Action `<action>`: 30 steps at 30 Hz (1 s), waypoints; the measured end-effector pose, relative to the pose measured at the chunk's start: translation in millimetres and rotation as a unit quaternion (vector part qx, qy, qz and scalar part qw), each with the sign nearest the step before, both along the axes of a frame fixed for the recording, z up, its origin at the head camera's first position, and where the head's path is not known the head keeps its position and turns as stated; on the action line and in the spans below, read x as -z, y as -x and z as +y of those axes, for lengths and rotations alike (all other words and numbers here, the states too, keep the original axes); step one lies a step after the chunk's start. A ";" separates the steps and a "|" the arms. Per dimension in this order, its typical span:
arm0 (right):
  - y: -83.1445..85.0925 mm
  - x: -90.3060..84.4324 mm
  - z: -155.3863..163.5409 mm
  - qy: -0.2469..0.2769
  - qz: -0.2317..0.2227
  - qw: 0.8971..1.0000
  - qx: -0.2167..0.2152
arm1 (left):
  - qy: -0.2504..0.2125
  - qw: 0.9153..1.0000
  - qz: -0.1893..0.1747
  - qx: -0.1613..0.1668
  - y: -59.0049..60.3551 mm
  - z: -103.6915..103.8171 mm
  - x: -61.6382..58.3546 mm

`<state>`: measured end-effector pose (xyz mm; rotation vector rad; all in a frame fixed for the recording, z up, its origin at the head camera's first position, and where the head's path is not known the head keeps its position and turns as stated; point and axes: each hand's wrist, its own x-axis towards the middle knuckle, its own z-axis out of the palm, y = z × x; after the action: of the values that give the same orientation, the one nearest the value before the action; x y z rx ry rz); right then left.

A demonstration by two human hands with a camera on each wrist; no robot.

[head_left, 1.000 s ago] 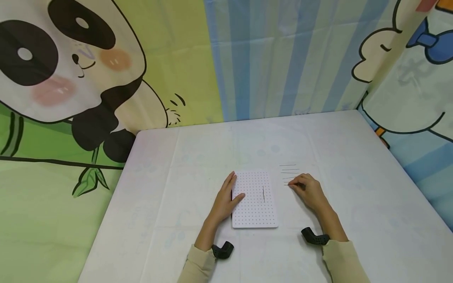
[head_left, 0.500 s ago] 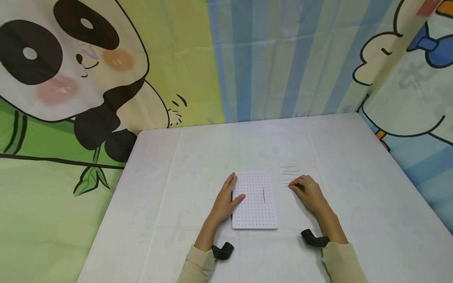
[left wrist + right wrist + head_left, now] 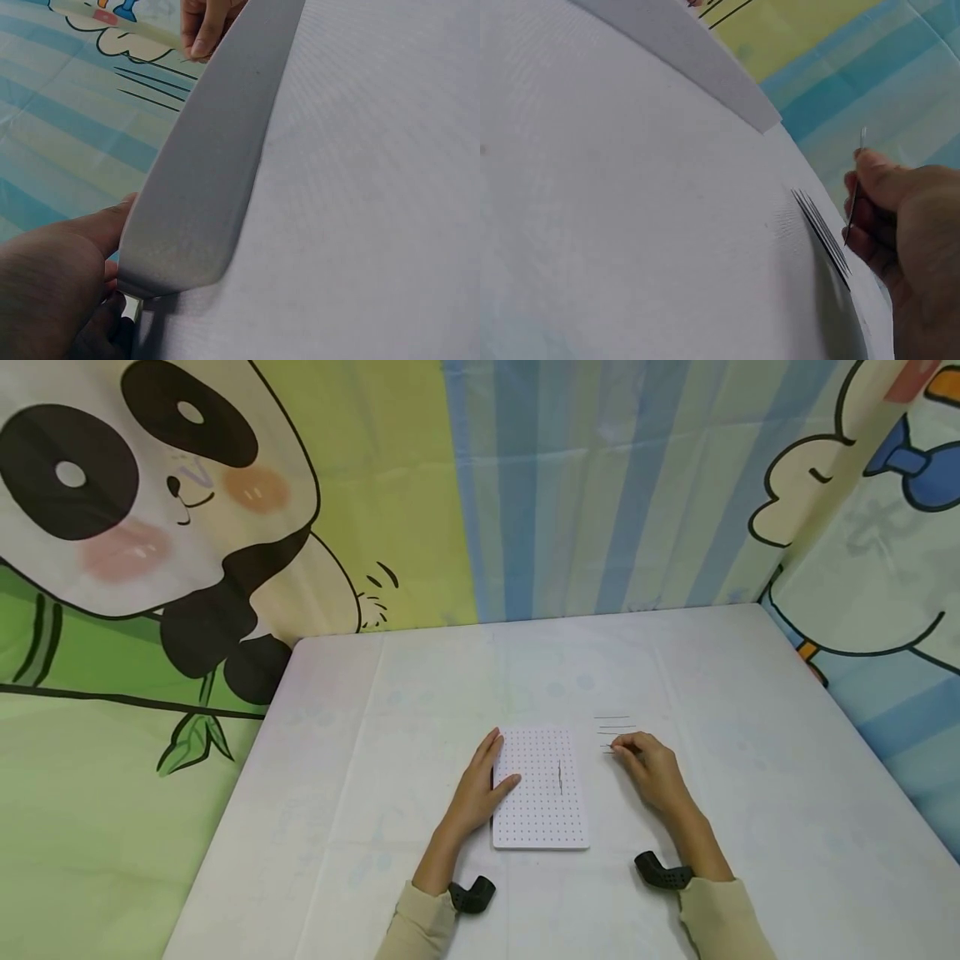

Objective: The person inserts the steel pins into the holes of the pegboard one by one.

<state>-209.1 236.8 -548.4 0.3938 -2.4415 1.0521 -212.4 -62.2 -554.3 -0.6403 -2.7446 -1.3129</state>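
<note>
A white perforated board (image 3: 540, 810) lies flat on the table, with one thin metal pin (image 3: 559, 777) on it. My left hand (image 3: 480, 781) rests along the board's left edge, fingers straight and thumb on the board's top; the left wrist view shows the thumb (image 3: 90, 240) against the board's edge (image 3: 217, 150). My right hand (image 3: 647, 762) is just right of the board. It pinches one thin pin (image 3: 854, 196) between thumb and fingers, lifted above a row of loose pins (image 3: 821, 232) on the table (image 3: 615, 725).
A white cloth covers the table (image 3: 750, 777). Cartoon backdrops stand close behind and at both sides, with a panda (image 3: 150, 510) on the left. Black camera mounts sit on both wrists (image 3: 471, 893) (image 3: 660, 870).
My right hand has shifted slightly at the near end of the pin row and now holds one pin up off the cloth. The left hand and board have not moved.
</note>
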 end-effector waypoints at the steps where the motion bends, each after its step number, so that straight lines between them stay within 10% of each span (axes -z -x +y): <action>1: 0.5 -0.5 -1.9 0.013 0.001 1.000 0.001 | 0.000 1.000 0.000 0.001 0.0 0.0 0.2; 14: 1.4 -17.8 -42.7 0.223 -0.027 0.970 -0.097 | -0.003 1.000 0.001 0.000 -1.0 0.1 -0.8; 30: -8.0 -40.1 -74.8 0.174 -0.018 0.971 -0.161 | 0.009 1.000 -0.001 -0.007 -0.5 1.0 -0.3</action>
<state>-201.1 162.0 -508.3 0.6680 -2.2056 1.6042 -212.0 -61.2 -553.9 -0.6210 -2.7594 -1.2888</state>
